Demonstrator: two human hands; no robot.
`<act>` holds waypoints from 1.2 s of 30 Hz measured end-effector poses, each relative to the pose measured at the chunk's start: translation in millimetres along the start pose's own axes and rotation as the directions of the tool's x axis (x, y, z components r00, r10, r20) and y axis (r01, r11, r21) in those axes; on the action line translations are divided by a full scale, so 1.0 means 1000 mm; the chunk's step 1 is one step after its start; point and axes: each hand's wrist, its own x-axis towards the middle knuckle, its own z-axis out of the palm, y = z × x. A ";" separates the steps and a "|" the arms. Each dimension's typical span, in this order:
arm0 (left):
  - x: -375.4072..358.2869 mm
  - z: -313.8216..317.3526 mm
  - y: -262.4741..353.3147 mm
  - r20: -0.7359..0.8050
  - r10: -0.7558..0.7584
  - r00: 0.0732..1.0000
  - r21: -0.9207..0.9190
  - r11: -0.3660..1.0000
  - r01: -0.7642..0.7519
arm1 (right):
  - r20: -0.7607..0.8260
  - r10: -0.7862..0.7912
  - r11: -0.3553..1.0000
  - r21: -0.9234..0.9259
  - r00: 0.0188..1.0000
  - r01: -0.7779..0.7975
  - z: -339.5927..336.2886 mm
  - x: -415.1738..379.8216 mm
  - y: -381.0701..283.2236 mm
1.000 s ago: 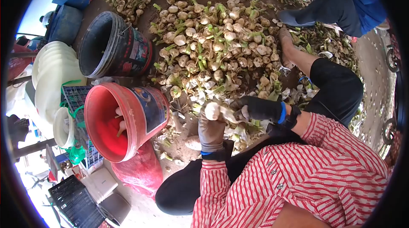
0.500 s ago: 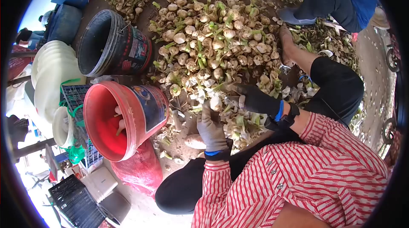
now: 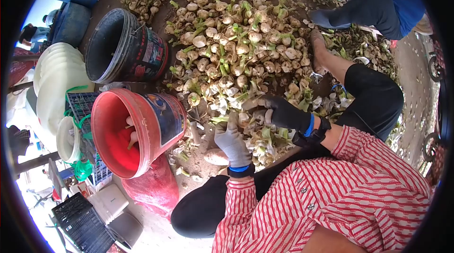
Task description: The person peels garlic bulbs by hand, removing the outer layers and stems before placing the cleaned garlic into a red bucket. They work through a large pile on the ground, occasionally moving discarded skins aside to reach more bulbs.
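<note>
My left hand (image 3: 231,142), in a pale grey glove, is closed at the near edge of the heap, its fingers around a garlic bulb (image 3: 244,120). Close on its right, my right hand (image 3: 287,113) in a dark glove has its fingers curled in toward the same bulb. What sits in those fingers is too small and blurred to make out. Beyond both hands lies a big heap of garlic bulbs (image 3: 241,50) with short green stems. Loose peeled skins (image 3: 267,144) are scattered under my hands.
To the left a red bucket (image 3: 150,154) lies tipped toward me with a few bulbs inside, beside a black bucket (image 3: 156,59). A red mesh sack (image 3: 153,187) and a black crate (image 3: 82,222) are lower left. A co-worker's leg (image 3: 364,12) is at the upper right.
My left hand has shifted slightly left, and the bulb at its fingertips is now more covered. The right hand stays close to it. The co-worker's hand at the top has left view.
</note>
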 end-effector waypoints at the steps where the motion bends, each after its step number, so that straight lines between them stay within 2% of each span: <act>1: 0.001 -0.001 -0.004 0.001 0.000 1.000 -0.001 1.000 0.000 | -0.001 0.000 1.000 -0.001 1.000 0.000 0.000 0.001 -0.001; 2: 0.000 -0.002 -0.006 0.019 -0.030 0.999 0.012 0.999 0.030 | 0.015 -0.267 0.907 -0.335 0.964 0.256 0.001 0.001 -0.004; 3: 0.001 -0.001 -0.008 0.036 -0.059 0.998 0.025 0.998 0.058 | 0.119 -0.494 0.645 -0.615 0.861 0.455 0.001 0.002 -0.005; 4: 0.001 -0.002 -0.010 0.038 -0.058 0.998 0.024 0.998 0.057 | 0.119 -0.495 0.644 -0.615 0.861 0.455 0.001 0.001 0.001; 6: 0.002 -0.006 -0.010 0.081 -0.199 0.977 -0.087 0.975 0.206 | 0.013 -0.434 0.697 -0.629 0.901 0.345 0.010 0.001 0.011; 7: 0.003 -0.007 -0.008 0.077 -0.198 0.977 -0.085 0.975 0.204 | 0.015 -0.434 0.699 -0.625 0.901 0.347 0.013 -0.005 0.014; 8: 0.003 -0.005 -0.004 0.034 -0.251 0.967 -0.174 0.952 0.253 | 0.105 -0.145 0.926 -0.337 0.984 0.172 0.019 -0.013 -0.001; 9: 0.004 -0.005 -0.002 0.000 -0.308 0.951 -0.264 0.918 0.297 | 0.278 0.114 0.993 -0.048 0.954 -0.105 0.023 -0.020 -0.008; 10: 0.007 -0.008 -0.003 0.010 -0.315 0.949 -0.263 0.915 0.306 | 0.266 0.119 0.993 -0.051 0.957 -0.109 0.024 -0.022 -0.007; 12: 0.021 -0.023 -0.001 0.128 -0.242 0.962 -0.375 0.886 0.273 | 0.393 0.126 0.908 -0.415 0.911 0.053 0.019 -0.027 -0.004; 13: 0.034 -0.044 0.011 0.283 -0.227 0.932 -0.534 0.770 0.350 | 0.323 0.149 0.893 -0.449 0.934 0.013 0.010 -0.029 0.018; 14: 0.048 -0.063 0.027 0.420 -0.180 0.889 -0.655 0.619 0.434 | 0.198 0.326 0.858 -0.472 0.924 -0.202 -0.005 -0.026 0.020; 15: 0.047 -0.062 0.059 0.301 -0.018 0.953 -0.730 0.638 0.243 | 0.077 0.492 0.788 -0.462 0.867 -0.407 -0.025 -0.018 0.021; 16: 0.040 -0.057 0.090 0.161 0.146 0.976 -0.781 0.623 0.035 | -0.058 0.225 0.487 -0.858 0.973 -0.164 -0.055 -0.013 0.050; 18: 0.031 -0.047 0.104 0.144 0.151 0.978 -0.795 0.606 0.024 | -0.328 0.209 0.276 -0.884 0.921 -0.378 -0.096 -0.007 0.057; 19: 0.031 -0.045 0.107 0.127 0.162 0.979 -0.811 0.585 0.008 | -0.371 0.162 0.133 -0.910 0.914 -0.393 -0.119 -0.005 0.083; 20: 0.041 -0.055 0.088 0.391 0.150 0.908 -0.777 0.583 0.238 | -0.367 0.159 0.137 -0.911 0.917 -0.389 -0.133 -0.005 0.103; 22: 0.039 -0.043 0.056 0.526 -0.032 0.850 -0.586 0.711 0.389 | -0.352 0.307 -0.135 -0.936 0.884 -0.325 -0.152 -0.008 0.140; 24: 0.029 -0.020 0.023 0.313 -0.155 0.937 -0.400 0.873 0.279 | -0.315 0.266 -0.117 -0.949 0.911 -0.294 -0.163 -0.006 0.160; 26: 0.014 -0.006 0.008 0.349 -0.211 0.913 -0.104 0.960 0.262 | -0.433 0.039 0.138 -0.890 0.900 -0.434 -0.161 -0.011 0.179; 27: 0.011 0.000 0.001 0.372 -0.213 0.903 0.050 0.976 0.210 | -0.238 0.164 0.615 -0.735 0.957 -0.288 -0.159 -0.004 0.151; 28: 0.008 0.005 -0.007 0.395 -0.216 0.893 0.203 0.969 0.145 | -0.232 0.160 0.618 -0.734 0.959 -0.281 -0.146 0.001 0.136; 29: 0.005 0.013 -0.018 0.374 -0.099 0.922 0.311 0.950 -0.024 | -0.147 0.236 0.809 -0.518 0.961 -0.278 -0.128 0.004 0.127; 30: 0.003 0.018 -0.033 0.364 0.023 0.931 0.417 0.890 -0.185 | -0.087 0.259 0.879 -0.392 0.962 -0.272 -0.106 0.006 0.108; 31: 0.007 0.016 -0.050 0.438 0.198 0.877 0.407 0.826 -0.389 | -0.026 0.281 0.926 -0.255 0.959 -0.279 -0.083 0.008 0.089; 32: 0.007 0.014 -0.048 0.428 0.204 0.880 0.411 0.824 -0.391 | 0.009 0.305 0.951 -0.052 0.952 -0.304 -0.056 0.006 0.055; 33: 0.005 0.012 -0.044 0.446 0.142 0.884 0.388 0.859 -0.333 | 0.047 0.325 0.932 0.154 0.945 -0.328 -0.039 0.007 0.032; 34: 0.003 0.012 -0.040 0.466 0.079 0.881 0.365 0.890 -0.273 | 0.054 0.324 0.932 0.154 0.944 -0.329 -0.034 0.009 0.022; 35: 0.002 0.012 -0.029 0.446 0.078 0.891 0.399 0.874 -0.277 | -0.022 0.252 0.968 0.002 0.967 -0.252 -0.032 0.012 0.013; 36: 0.001 0.012 -0.026 0.446 0.080 0.891 0.399 0.874 -0.278 | -0.078 0.210 0.974 -0.073 0.975 -0.215 -0.032 0.016 0.013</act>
